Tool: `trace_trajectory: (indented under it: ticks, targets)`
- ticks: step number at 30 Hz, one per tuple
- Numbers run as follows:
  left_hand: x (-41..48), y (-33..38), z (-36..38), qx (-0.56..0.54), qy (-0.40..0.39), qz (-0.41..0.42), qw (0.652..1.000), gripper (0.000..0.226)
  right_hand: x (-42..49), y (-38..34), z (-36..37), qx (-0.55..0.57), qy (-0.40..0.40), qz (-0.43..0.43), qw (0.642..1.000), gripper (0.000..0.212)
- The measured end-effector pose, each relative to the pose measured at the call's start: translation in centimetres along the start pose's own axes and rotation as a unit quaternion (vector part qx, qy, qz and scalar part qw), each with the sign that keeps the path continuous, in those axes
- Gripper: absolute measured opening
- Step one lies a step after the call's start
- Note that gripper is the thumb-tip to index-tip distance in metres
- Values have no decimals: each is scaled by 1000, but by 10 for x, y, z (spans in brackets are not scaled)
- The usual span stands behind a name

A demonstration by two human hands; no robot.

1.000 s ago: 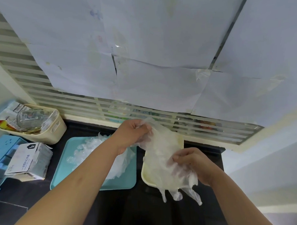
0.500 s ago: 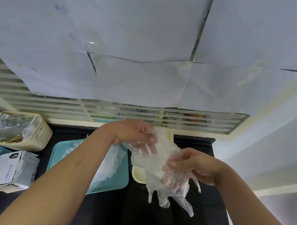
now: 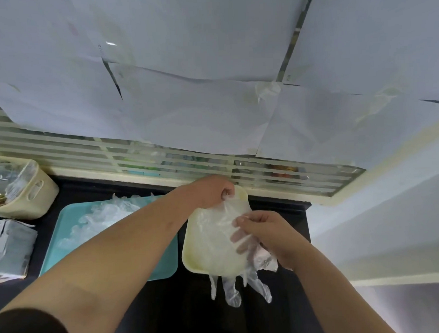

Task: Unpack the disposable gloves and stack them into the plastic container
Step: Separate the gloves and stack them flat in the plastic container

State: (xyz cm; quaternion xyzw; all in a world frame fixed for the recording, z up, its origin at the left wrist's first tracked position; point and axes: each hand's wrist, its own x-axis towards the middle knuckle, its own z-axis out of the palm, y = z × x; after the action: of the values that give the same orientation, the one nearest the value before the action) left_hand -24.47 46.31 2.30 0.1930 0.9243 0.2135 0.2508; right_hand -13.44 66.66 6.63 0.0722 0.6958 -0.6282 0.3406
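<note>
Lowered since the earlier frame: both hands and the gloves, from mid-air down onto the container.

- Gloves [image 3: 216, 237]: a thin clear bunch at lower centre of the frame, lying lengthwise in the container. The cuff end is at the far rim. The finger ends spill over the near rim and hang in front of the counter [image 3: 174, 311].
- Container [image 3: 186, 256]: a cream, shallow dish at lower centre, just right of the tray. How many gloves it already holds under the top layer cannot be told.
- Left hand [image 3: 212, 191]: at the far end of the container, fingers curled, pinching the cuff edge.
- Right hand [image 3: 264, 237]: at the container's right side. The thumb is on top and the fingers show through the film beneath, so it pinches the gloves' right edge.
- Tray [image 3: 164, 259]: teal, left of the container, partly crossed by the left forearm.
- Pile [image 3: 102, 216]: loose crumpled gloves on the tray, not yet stacked.
- Box [image 3: 8, 248]: at the left edge, torn open.
- Basket [image 3: 38, 197]: cream, upper left of the counter, with clear wrapping inside.

Step in hand, as judged: laying one batch flat in the container, with much of the pile outstanding.

Next move, as judged: release the two pinches without dragging the film back up. The overhanging finger ends then need folding or tucking inside the near rim, and the layer needs pressing flat. After that the left hand can reach to the pile for more. The film is light and clingy and may lift with the fingers.
</note>
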Motion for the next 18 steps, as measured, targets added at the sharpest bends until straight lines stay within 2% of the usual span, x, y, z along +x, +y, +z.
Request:
trace_trajectory:
  ticks: [4,6,8,9,11,13,16,18]
  targets:
    - [-5,-16,-17,-9,84,-8,996,35,34,0,7,-13,74,30,997,19]
    - [-16,-21,-30,-33,173,-29,984,26,52,2,9,12,100,54,993,18]
    - [-37,-21,-34,-40,284,-42,957,18,70,6,11,41,119,77,989,17]
    - [-48,-16,-28,-50,314,-39,947,16,75,10,10,61,130,87,986,17]
    - [-74,-8,-5,-67,286,-17,956,24,89,17,11,85,143,104,981,16]
    - [-91,3,31,-81,181,3,980,50,99,23,12,71,156,113,979,16]
    - [-84,12,71,-42,65,-67,995,93,101,23,13,39,147,108,982,17]
    - [-70,16,88,-19,32,-112,993,108,96,19,14,-7,144,90,985,17]
